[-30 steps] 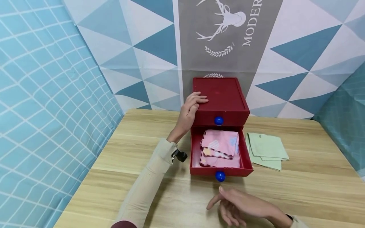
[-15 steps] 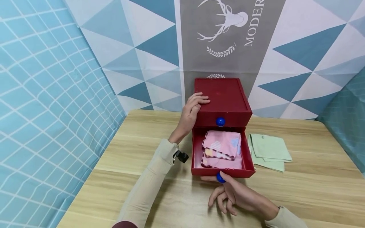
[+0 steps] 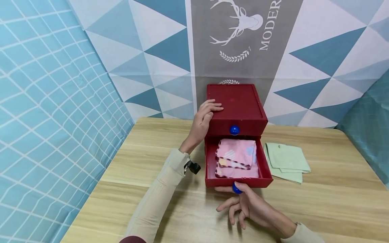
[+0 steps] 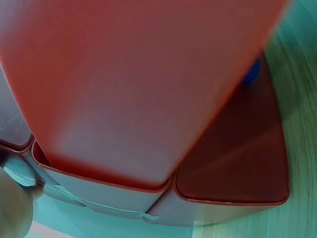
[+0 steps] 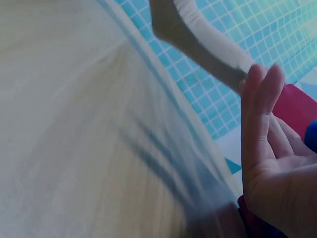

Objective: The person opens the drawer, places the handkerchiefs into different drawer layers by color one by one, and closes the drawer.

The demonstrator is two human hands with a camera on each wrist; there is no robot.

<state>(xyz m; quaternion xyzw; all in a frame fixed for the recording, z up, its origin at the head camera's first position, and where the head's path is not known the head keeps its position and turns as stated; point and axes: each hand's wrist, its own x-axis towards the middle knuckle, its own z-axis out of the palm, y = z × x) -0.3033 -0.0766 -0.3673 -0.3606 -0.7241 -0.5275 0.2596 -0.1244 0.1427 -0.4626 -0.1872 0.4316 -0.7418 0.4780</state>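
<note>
Head view: right hand (image 3: 247, 206) pinched the light, stiff drawer's (image 3: 237, 182) small blue knob (image 3: 236, 188), its natural handle; left hand (image 3: 203, 119) lay flat, steadying the box (image 3: 237, 104).

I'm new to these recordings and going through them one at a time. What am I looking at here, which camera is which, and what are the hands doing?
There is no machine here: a person works with two bare hands. The large picture comes from a camera on the person's head, looking down at a light wooden table. The two blurry close-ups come from cameras strapped to each wrist.

On the table stands a small dark red two-drawer chest. Its lower drawer is pulled out and holds a folded pink patterned cloth. A folded pale green cloth lies on the table to the right of the chest.

The left hand rests against the chest's top left edge. The right hand pinches the round blue knob on the open drawer's front. The upper drawer, with its own blue knob, is closed.
</note>
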